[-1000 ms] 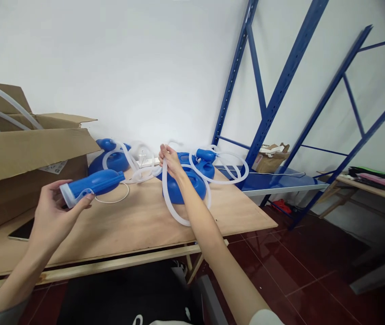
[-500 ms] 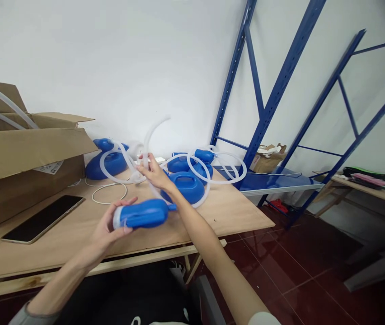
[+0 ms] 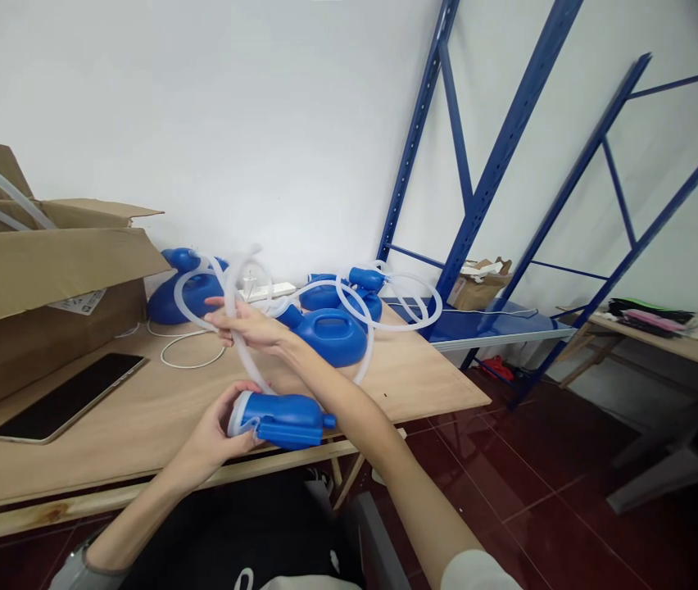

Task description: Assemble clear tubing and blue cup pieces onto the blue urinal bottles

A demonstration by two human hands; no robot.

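Observation:
My left hand (image 3: 217, 430) is closed around the whitish rim of a blue plastic urinal head (image 3: 287, 418), held level above the table's front edge. Its small blue spout points right. Farther back, my right hand (image 3: 251, 324) grips a translucent plastic hose (image 3: 230, 287), whose free end bends up and to the right. Below the fingers the hose runs down behind the urinal head; whether it joins anything there is hidden. Just beyond my right forearm lies a blue urine bottle (image 3: 333, 338) with a moulded handle. Another blue bottle (image 3: 180, 297) with a coiled hose sits behind my right hand.
An open cardboard box (image 3: 47, 270) with hoses stands on the left of the wooden table (image 3: 410, 373). A dark phone (image 3: 72, 397) and a thin white cable (image 3: 186, 365) lie near it. A white power strip (image 3: 269, 291) is by the wall. Blue shelving (image 3: 496, 164) rises on the right.
My right hand has moved left and slightly down with the hose. The urinal head in my left hand has shifted right, closer to me, and turned a little.

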